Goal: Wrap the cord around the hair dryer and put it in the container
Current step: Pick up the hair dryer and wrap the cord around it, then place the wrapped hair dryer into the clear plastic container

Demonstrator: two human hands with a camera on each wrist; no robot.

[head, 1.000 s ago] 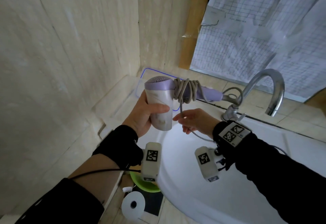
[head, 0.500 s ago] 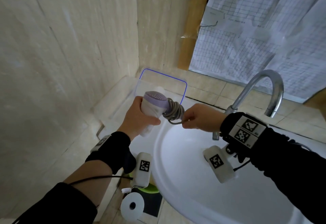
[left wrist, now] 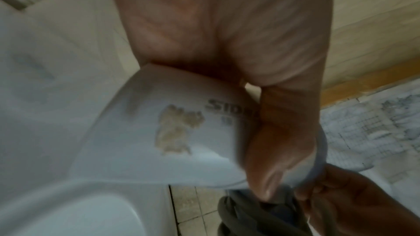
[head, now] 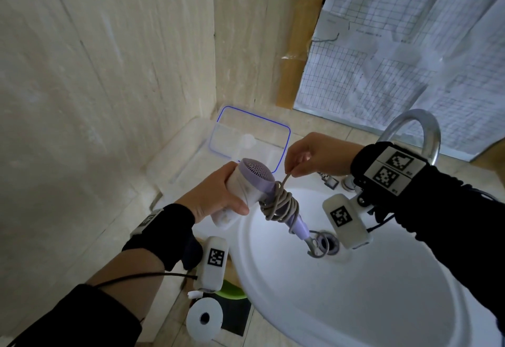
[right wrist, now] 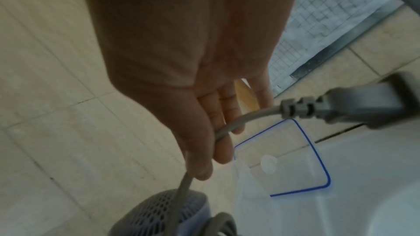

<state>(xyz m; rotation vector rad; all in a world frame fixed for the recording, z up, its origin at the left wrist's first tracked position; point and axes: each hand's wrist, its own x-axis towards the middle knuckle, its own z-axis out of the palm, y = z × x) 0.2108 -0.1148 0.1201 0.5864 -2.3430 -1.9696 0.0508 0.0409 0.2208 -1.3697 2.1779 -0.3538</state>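
Both hands work above the white sink: my left hand grips the white body of the hair dryer, fingers curled around it, while my right hand pinches the free end of the cord between thumb and fingers. Most of the cord is coiled around the purple handle, which points down toward the drain. Just beyond the hands, in the far left corner, the clear container with blue rim stands on the counter.
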